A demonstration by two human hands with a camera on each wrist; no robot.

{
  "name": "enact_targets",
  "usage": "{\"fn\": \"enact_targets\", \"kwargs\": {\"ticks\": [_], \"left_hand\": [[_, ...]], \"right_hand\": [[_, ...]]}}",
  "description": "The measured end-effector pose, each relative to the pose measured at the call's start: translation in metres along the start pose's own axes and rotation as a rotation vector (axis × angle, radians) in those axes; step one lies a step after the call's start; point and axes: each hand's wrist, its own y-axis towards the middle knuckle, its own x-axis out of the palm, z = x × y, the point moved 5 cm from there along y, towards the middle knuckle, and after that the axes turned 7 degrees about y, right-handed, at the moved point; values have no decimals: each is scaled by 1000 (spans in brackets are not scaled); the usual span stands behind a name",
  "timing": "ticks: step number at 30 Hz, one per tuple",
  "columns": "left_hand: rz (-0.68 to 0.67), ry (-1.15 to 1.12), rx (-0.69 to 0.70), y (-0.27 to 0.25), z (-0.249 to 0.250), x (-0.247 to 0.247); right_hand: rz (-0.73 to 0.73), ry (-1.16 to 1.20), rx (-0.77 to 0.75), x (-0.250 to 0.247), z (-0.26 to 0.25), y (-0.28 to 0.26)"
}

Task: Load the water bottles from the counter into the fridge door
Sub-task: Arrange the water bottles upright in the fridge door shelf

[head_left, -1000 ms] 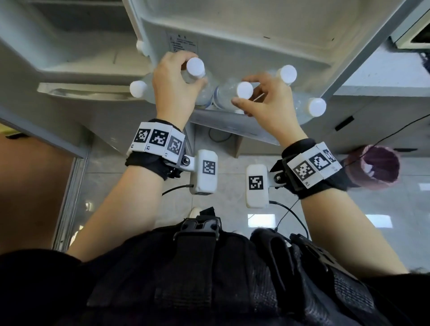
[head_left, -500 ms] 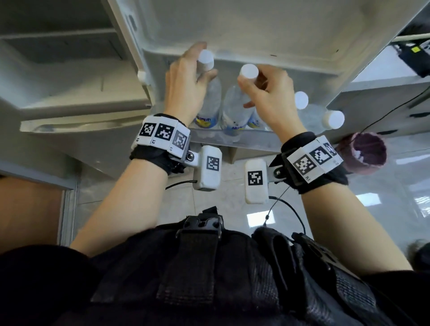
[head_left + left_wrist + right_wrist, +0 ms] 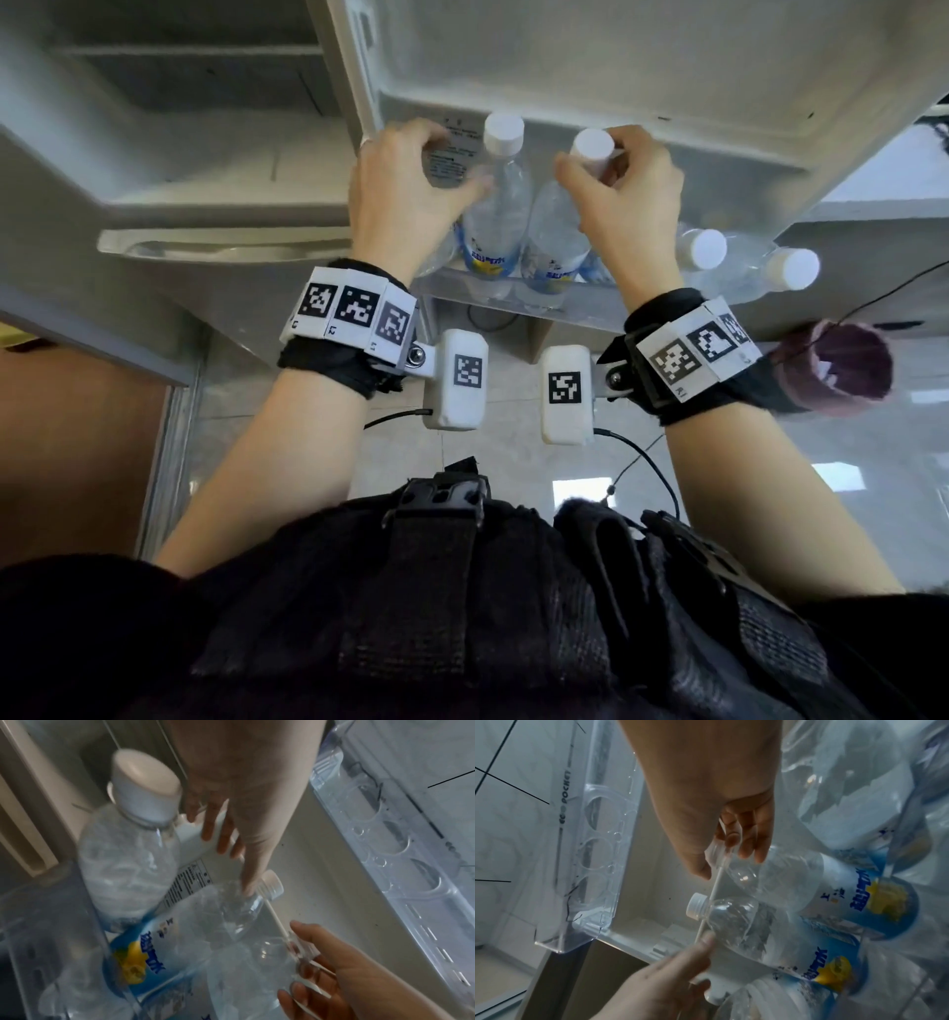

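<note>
Reaching into door shelf [image 3: 590, 316] | our left hand [image 3: 405, 190] slack, thumb on left bottle [image 3: 500, 205] | right hand [image 3: 626, 200] pinching right bottle [image 3: 552, 231]

The bottle [image 3: 554, 231] at 12 o'clock is clear, glossy plastic, thin and creased, with a smooth white plastic cap [image 3: 593, 145] and a shiny printed label [image 3: 552, 277]. The door shelf [image 3: 598, 833], at 9 o'clock in the right wrist view, is clear hard plastic. The fridge door [image 3: 616, 67] lining is smooth, dull white plastic. The wristbands [image 3: 318, 370] are black cloth, the vest [image 3: 462, 616] coarse woven cloth, the floor [image 3: 513, 447] at 6 o'clock polished.
</note>
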Motion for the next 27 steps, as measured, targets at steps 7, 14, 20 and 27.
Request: {"fn": "enact_targets", "kwargs": {"ticks": [7, 14, 20, 27], "left_hand": [[-185, 238, -297, -17, -38, 0], [-56, -8, -244, -12, -27, 0], [109, -64, -134, 5, -6, -16], [281, -133, -105, 23, 0, -9]], "right_hand": [[14, -45, -21, 5, 1, -2], [14, -33, -32, 2, 0, -9], [13, -8, -37, -3, -4, -15], [141, -65, -110, -33, -11, -17]]}}
